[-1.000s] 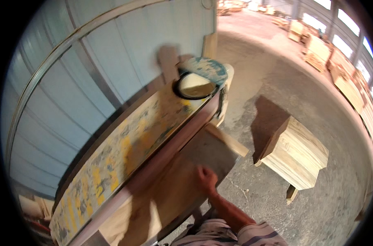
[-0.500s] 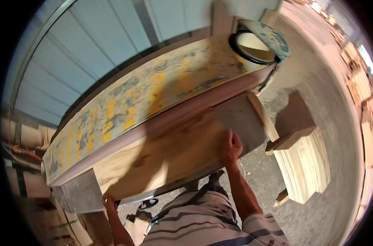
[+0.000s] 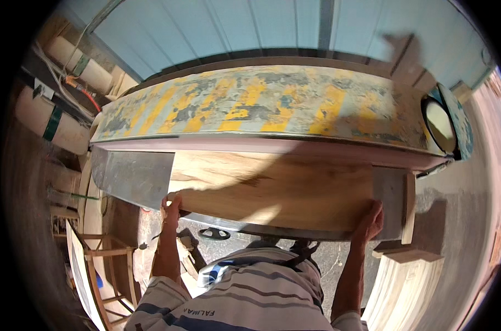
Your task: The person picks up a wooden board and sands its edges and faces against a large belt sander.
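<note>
A wide, flat wooden board (image 3: 261, 179) with pale and brown grain lies on a grey metal table (image 3: 133, 170). Its far edge runs along the pinkish belt (image 3: 250, 145) of a long machine, and touches it as far as I can see. My left hand (image 3: 172, 206) grips the board at its near left corner, thumb uppermost. At the near right corner my right hand (image 3: 370, 220) is closed round the edge, its fingertips partly hidden. A shadow covers much of the board.
The machine's worn top cover (image 3: 245, 107) has yellow stripes, with a round drum (image 3: 439, 124) at its right end. A wooden strip (image 3: 408, 208) edges the table's right end. Stacked boards (image 3: 405, 287) stand at lower right; a black handwheel (image 3: 214, 234) sits below the table.
My view has turned, so the machine and board now lie nearly level across the picture. My right hand looks more closed around the board's right corner; both hands stay on the board.
</note>
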Tool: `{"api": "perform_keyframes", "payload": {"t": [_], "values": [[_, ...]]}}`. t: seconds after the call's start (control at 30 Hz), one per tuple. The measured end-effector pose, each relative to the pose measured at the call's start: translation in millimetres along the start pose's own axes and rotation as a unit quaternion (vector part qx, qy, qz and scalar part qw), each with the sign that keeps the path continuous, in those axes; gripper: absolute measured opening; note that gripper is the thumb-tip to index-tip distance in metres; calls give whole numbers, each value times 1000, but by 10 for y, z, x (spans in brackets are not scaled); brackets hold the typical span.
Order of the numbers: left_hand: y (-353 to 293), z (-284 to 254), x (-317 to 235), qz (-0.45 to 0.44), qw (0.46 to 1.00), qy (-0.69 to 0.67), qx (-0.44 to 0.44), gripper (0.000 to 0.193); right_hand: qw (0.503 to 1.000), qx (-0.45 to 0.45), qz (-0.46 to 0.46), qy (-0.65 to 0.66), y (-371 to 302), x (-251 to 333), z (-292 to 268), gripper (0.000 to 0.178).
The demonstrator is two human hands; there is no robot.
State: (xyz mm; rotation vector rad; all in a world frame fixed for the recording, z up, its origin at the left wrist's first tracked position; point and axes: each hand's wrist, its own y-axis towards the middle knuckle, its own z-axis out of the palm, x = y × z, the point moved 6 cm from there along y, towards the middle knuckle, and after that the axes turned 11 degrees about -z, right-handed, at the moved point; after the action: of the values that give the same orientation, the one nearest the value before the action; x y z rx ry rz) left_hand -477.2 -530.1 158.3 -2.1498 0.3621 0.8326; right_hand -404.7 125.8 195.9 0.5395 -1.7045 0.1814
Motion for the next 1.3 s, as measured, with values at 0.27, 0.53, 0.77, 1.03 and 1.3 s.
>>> {"api": "perform_keyframes", "payload": {"t": [0.27, 0.53, 0.77, 1.03, 1.3], "values": [[140, 363, 243, 53, 991, -112, 48, 55, 990, -9, 29, 134, 336, -292, -248, 37], [37, 182, 114, 57, 998, 4, 38, 61, 997, -54, -37, -33, 286, -115, -195, 34], [67, 188, -10, 67, 996, 58, 25, 58, 997, -73, 17, -11, 172, -185, -180, 37], [-67, 263, 29, 75, 996, 37, 35, 51, 996, -69, 28, -44, 273, -17, -257, 38], [181, 2, 4, 57, 998, 28, 28, 59, 999, -4, 31, 11, -22, 11, -14, 41]]}}
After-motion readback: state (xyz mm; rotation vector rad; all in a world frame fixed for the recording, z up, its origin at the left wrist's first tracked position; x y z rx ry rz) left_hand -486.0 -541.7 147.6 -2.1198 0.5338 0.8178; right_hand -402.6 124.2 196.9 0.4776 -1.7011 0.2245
